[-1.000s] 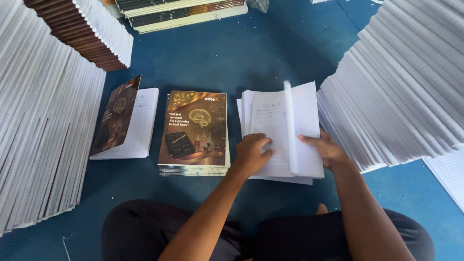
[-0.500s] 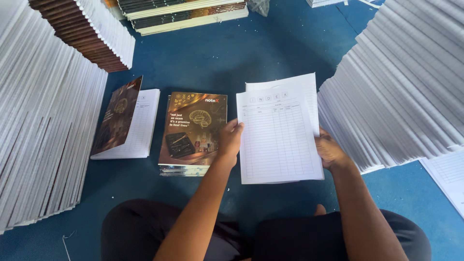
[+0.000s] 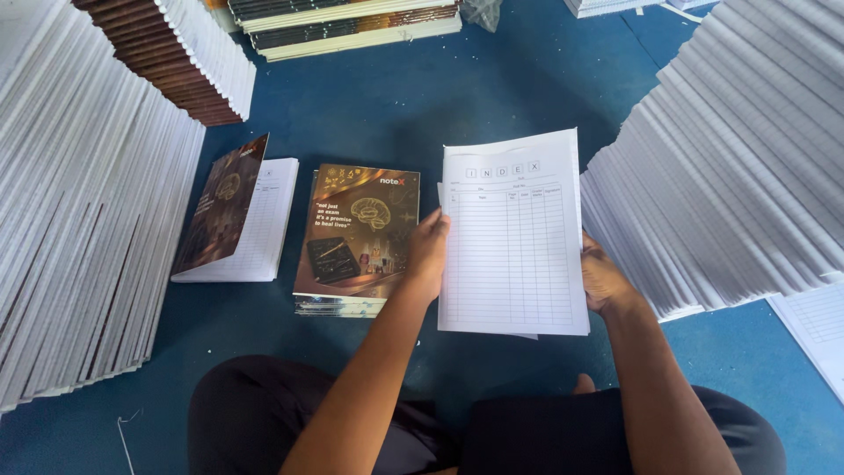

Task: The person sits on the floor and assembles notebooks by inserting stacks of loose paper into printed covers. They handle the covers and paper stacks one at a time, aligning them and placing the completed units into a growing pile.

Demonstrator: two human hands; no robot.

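Note:
Both hands hold a white block of ruled pages [image 3: 514,237], lifted above the blue floor. My left hand [image 3: 428,255] grips its left edge and my right hand [image 3: 602,280] grips its right edge. The top sheet shows a printed table with lines. Just left of my left hand lies a short stack of brown printed notebook covers [image 3: 356,233]. Further left sits another white page block [image 3: 255,224] with a brown cover [image 3: 220,202] folded half open over it.
Leaning rows of white page blocks stand at the left [image 3: 83,237] and right [image 3: 730,176]. More stacks of brown-edged covers [image 3: 189,66] and books [image 3: 352,22] lie at the back. Loose ruled sheets [image 3: 818,321] lie at the right edge on the blue floor [image 3: 440,97].
A second ago my hands pressed and leafed through the page block on the floor. Now they have shifted to its side edges and lifted it up flat.

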